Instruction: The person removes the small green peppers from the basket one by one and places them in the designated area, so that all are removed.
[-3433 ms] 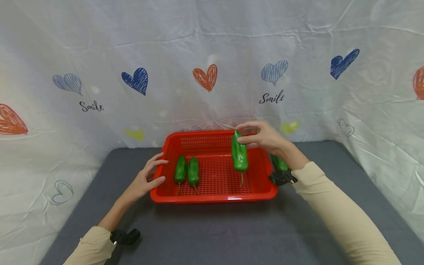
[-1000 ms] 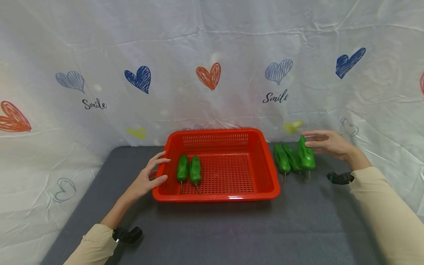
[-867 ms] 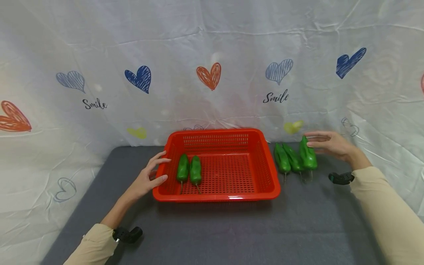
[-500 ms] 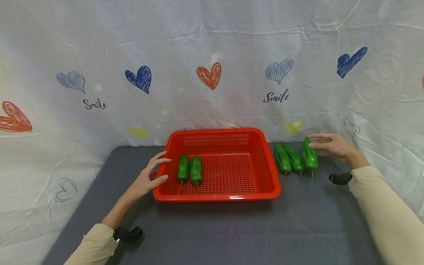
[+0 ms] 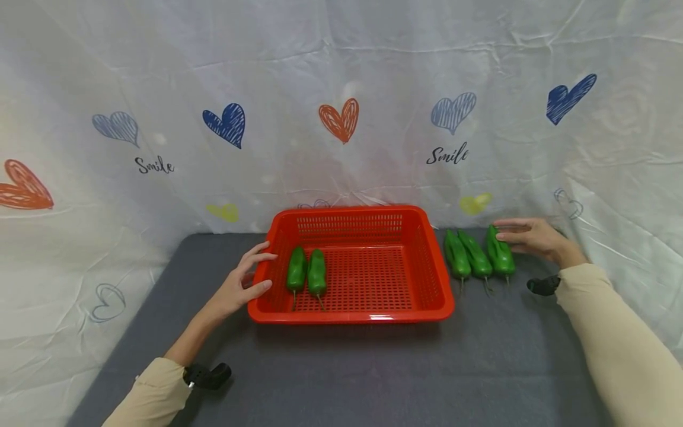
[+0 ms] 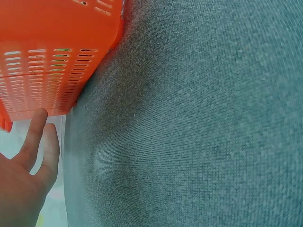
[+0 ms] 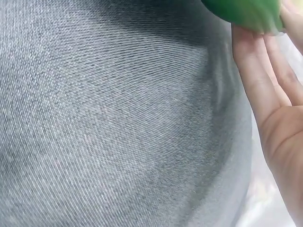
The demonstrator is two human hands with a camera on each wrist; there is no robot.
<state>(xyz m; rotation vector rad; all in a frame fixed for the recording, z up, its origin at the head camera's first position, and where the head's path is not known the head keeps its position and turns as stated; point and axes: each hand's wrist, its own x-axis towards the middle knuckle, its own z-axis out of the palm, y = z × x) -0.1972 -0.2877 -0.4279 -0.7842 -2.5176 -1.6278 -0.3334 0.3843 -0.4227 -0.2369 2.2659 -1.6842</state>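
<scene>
At the right of the head view, my right hand (image 5: 539, 240) pinches the upper, pointed end of a green pepper (image 5: 500, 255) between thumb and fingers. That pepper lies at the right of two more green peppers (image 5: 456, 256) on the cloth, stems toward me. The right wrist view catches only part of the held pepper (image 7: 251, 12) at its top edge. My left hand (image 5: 235, 290) rests against the left rim of a red plastic basket (image 5: 347, 318), fingers fairly straight. Inside the basket, at its left, lie two green peppers (image 5: 317, 273) side by side.
A dark grey cloth (image 5: 341, 373) covers the table. Behind it hangs a white sheet (image 5: 277, 77) printed with hearts and "Smile". The basket's right wall stands close to the leftmost loose pepper.
The right hand has carried a pepper rightward out of the basket and lowered it onto the cloth beside the two others. My left hand has stayed at the basket's rim.
</scene>
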